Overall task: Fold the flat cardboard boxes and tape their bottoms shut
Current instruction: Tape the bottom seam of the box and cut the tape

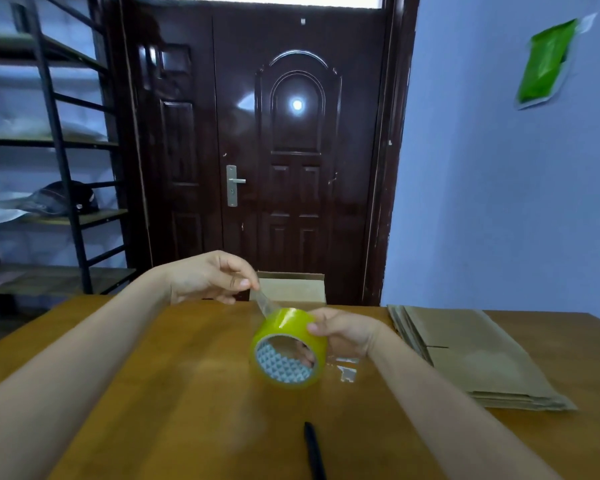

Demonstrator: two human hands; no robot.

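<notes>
A yellow-green roll of clear tape (289, 348) is held just above the wooden table (174, 393) by my right hand (343, 332), fingers through its core. My left hand (212, 278) pinches the loose end of the tape strip (264, 304), pulled up and to the left from the roll. A stack of flat cardboard boxes (471, 355) lies on the table at the right. Behind my hands, past the table's far edge, a folded cardboard box (295, 289) stands with its upper part showing.
A black pen (314, 452) lies near the front edge. Small scraps of clear tape (345, 368) stick to the table by my right wrist. A dark door (291, 133) is straight ahead and a metal shelf rack (56, 168) stands at the left.
</notes>
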